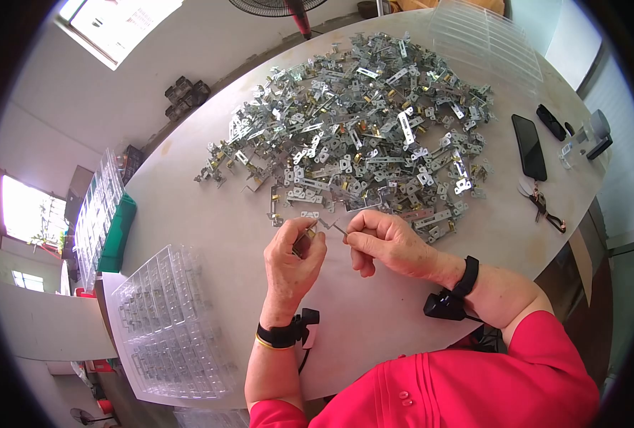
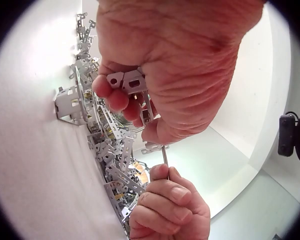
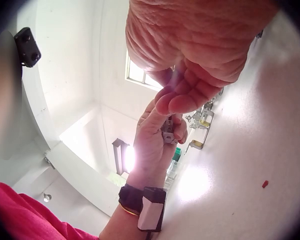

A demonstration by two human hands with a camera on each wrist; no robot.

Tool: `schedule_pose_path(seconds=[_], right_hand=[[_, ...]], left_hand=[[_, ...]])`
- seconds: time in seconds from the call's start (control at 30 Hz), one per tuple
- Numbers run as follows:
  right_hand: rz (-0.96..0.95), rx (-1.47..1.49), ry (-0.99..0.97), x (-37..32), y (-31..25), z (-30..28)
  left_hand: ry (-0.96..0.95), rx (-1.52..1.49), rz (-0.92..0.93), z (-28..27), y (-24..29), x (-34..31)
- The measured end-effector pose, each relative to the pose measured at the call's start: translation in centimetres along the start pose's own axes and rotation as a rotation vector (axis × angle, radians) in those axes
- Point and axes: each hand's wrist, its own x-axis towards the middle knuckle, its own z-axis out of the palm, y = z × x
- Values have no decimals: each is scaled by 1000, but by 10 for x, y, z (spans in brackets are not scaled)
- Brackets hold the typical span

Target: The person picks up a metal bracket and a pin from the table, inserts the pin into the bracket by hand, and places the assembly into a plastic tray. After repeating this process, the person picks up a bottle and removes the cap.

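Observation:
The left hand (image 1: 293, 262) grips a small metal bracket (image 2: 134, 82) with slotted and round holes, its fingers curled round it. Close on its right, the right hand (image 1: 389, 245) pinches a thin metal rod (image 2: 165, 156) between thumb and forefinger. In the left wrist view the rod runs from the right fingertips up to the part at the left thumb; whether it sits inside the part cannot be told. Beyond both hands lies a large pile of metal brackets (image 1: 345, 135). The left hand's bracket also shows in the right wrist view, partly behind fingers.
Clear plastic trays (image 1: 176, 324) holding parts stand at the left, beside a green bin (image 1: 119, 234). To the right lie a black phone (image 1: 529, 148), small scissors (image 1: 541, 207) and a dark case (image 1: 551, 123). An empty clear tray (image 1: 485, 44) is at the back right.

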Motion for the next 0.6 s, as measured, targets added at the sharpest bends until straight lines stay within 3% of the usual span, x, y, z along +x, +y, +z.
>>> schedule_pose_path(seconds=[0.6], right_hand=[[-18,36,15,0,2,-1]], left_hand=[[-40,75,51,1,6,-1]])
